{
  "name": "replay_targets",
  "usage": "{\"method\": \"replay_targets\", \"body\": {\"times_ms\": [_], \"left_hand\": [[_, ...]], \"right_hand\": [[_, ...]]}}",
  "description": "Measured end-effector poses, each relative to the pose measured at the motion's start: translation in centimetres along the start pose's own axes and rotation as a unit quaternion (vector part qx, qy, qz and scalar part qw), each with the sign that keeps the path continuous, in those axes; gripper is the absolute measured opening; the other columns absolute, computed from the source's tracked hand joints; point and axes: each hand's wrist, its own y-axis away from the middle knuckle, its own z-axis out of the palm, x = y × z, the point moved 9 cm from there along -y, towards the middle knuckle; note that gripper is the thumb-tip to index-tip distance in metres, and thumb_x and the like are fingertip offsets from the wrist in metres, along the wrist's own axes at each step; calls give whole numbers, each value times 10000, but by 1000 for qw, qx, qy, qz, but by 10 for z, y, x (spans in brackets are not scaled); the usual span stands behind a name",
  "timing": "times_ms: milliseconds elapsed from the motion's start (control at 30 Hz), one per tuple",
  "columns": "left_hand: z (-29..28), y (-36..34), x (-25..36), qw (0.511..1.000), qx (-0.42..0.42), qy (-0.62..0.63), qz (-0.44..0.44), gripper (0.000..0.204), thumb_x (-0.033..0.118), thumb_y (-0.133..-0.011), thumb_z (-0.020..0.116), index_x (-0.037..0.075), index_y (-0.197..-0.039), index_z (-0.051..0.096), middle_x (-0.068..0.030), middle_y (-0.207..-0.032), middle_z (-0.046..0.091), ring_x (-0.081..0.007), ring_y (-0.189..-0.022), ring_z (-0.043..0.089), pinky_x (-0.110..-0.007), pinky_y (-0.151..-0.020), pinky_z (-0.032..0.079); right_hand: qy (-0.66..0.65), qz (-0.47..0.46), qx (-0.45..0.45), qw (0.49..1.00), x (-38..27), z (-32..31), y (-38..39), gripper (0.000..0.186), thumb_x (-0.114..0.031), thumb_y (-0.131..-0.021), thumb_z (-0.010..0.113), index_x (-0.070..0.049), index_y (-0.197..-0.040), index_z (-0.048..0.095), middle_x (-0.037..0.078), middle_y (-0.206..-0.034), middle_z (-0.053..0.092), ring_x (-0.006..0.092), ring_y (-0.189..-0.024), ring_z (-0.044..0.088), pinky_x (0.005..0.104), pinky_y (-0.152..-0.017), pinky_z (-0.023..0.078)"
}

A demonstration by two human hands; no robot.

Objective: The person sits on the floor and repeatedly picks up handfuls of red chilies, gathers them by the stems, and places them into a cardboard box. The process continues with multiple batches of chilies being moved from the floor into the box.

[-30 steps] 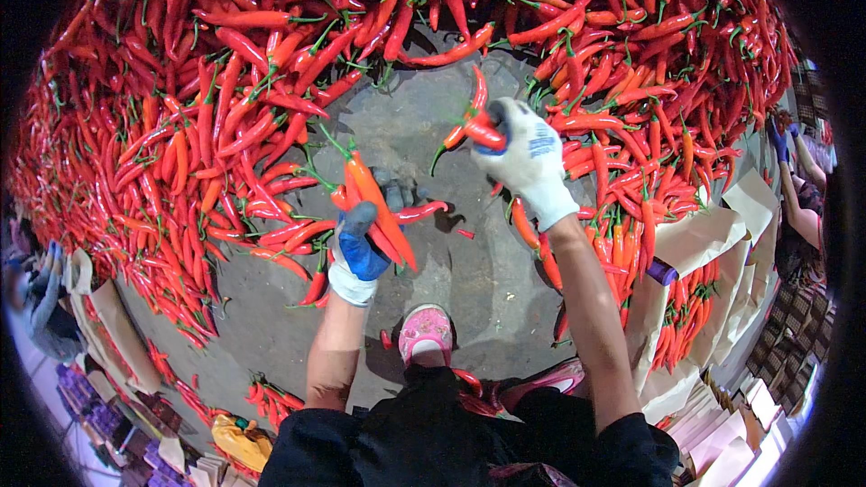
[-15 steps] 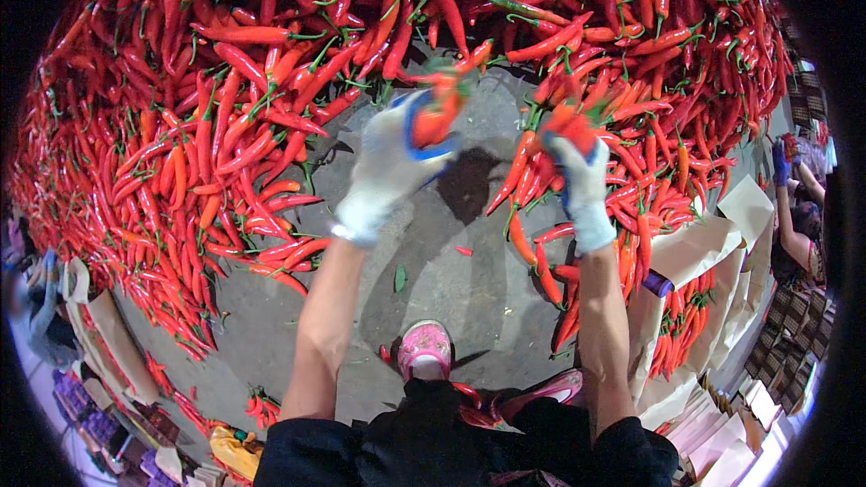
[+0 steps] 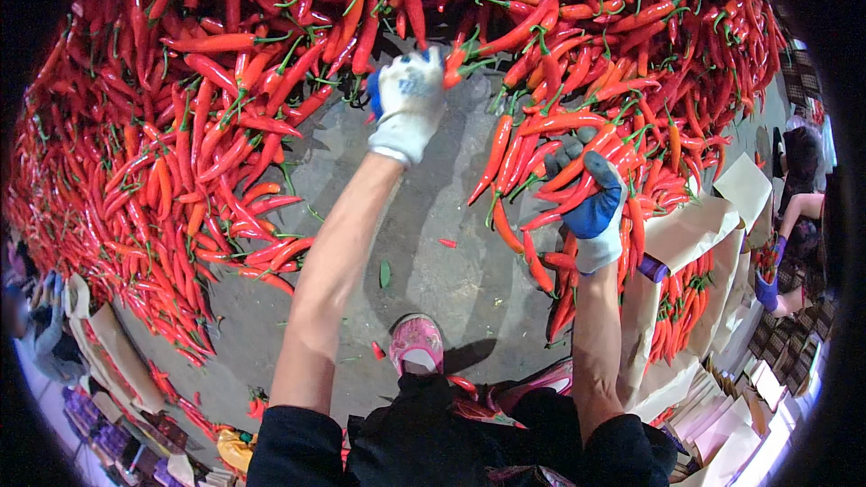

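Note:
My left hand, in a white and blue glove, is closed around red chilli peppers near the upper middle, at the edge of the large pile; the back of the hand hides most of them. My right hand, in a blue-palmed glove with grey fingertips, is turned palm up at the right part of the pile, its fingers curled round red chilli peppers. Loose peppers with green stems lie under and around it. A small red piece and a green leaf lie on the grey floor.
Chilli heaps arc around me. Brown paper bags, some holding peppers, stand at my right; more bags are at left. A co-worker's gloved hand shows at far right, another person at far left. My pink shoe is below.
My left hand has moved from low left up to the top middle, its back now turned up. My right hand has shifted right and slightly down, turning palm up among the peppers.

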Motion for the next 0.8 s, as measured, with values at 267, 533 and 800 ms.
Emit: {"method": "replay_targets", "body": {"times_ms": [267, 533, 800], "left_hand": [[-15, 97, -32, 948, 26, 312, -54, 547, 279, -611, 780, 47, -1071, 596, -161, -938, 654, -363, -881, 619, -439, -773, 492], [10, 79, 14, 936, -121, 314, -104, 390, 365, -702, 721, 68, -947, 658, -185, -879, 667, -367, -813, 646, -432, -717, 512], [35, 126, 3, 626, -196, 720, -226, 164, 99, -766, 733, 49, -896, 646, 3, -784, 638, -79, -684, 568, -231, -596, 457]], "right_hand": [[426, 45, 59, 902, 31, 25, -6, 244, -235, -786, 640, -7, -869, 655, 63, -779, 654, 135, -679, 613, 275, -622, 475], [668, 147, 153, 713, 66, 19, -31, 350, -325, -723, 671, 1, -847, 644, 148, -770, 656, 284, -739, 640, 384, -669, 479], [271, 190, 74, 941, 87, 44, 5, 127, -133, -810, 662, -38, -891, 642, -33, -764, 584, 60, -660, 506, 237, -588, 400]]}}
